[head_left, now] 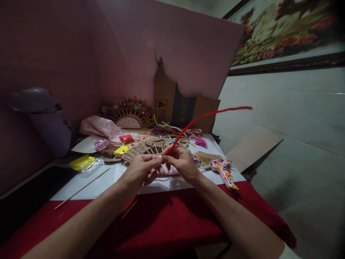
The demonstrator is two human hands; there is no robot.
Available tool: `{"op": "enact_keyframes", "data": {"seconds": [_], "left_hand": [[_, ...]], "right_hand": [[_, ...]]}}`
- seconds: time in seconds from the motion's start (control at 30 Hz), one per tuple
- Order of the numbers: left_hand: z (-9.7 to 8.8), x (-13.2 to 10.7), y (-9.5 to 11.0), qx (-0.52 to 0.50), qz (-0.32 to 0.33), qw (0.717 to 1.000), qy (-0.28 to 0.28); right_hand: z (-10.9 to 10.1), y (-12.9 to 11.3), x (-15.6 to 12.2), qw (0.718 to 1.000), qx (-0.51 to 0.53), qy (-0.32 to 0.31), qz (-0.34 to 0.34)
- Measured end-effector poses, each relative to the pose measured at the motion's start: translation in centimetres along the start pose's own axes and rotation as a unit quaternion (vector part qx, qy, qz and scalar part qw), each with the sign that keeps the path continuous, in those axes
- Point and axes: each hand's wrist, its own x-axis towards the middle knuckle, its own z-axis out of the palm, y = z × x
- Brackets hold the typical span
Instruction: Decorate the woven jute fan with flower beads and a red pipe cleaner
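Both hands meet above the near part of the table, fingertips pinched together. My right hand (182, 162) is closed on a red pipe cleaner (194, 121), whose long free end curves up and off to the right. My left hand (144, 167) is closed too, its thumb and finger pressed at the pipe cleaner's lower end, which the fingers hide. Just behind the hands lies a fan-shaped piece (138, 148) wrapped in brown twine with thin sticks in it. Its lower middle is covered by my hands.
A flower-patterned glue gun (223, 171) lies at right. Loose pipe cleaners (175, 127) are heaped behind, near torn cardboard (185, 108). A finished-looking stick fan (132, 117) stands at the back. Yellow clay packs (82, 163) and a thin stick (82, 189) are at left.
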Motion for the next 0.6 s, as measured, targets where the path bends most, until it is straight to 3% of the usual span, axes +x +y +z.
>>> {"op": "enact_keyframes", "data": {"seconds": [0.2, 0.43, 0.6], "left_hand": [[0.11, 0.06, -0.15, 0.006, 0.109, 0.993, 0.044], [0.45, 0.09, -0.62, 0.072, 0.189, 0.973, 0.109], [0.25, 0.07, -0.87, 0.161, 0.266, 0.942, 0.127]], "right_hand": [[-0.2, 0.16, 0.25, 0.995, 0.092, 0.045, 0.017], [0.19, 0.37, -0.11, 0.982, 0.171, 0.02, 0.084], [0.55, -0.31, -0.36, 0.98, 0.173, 0.014, 0.1]]}}
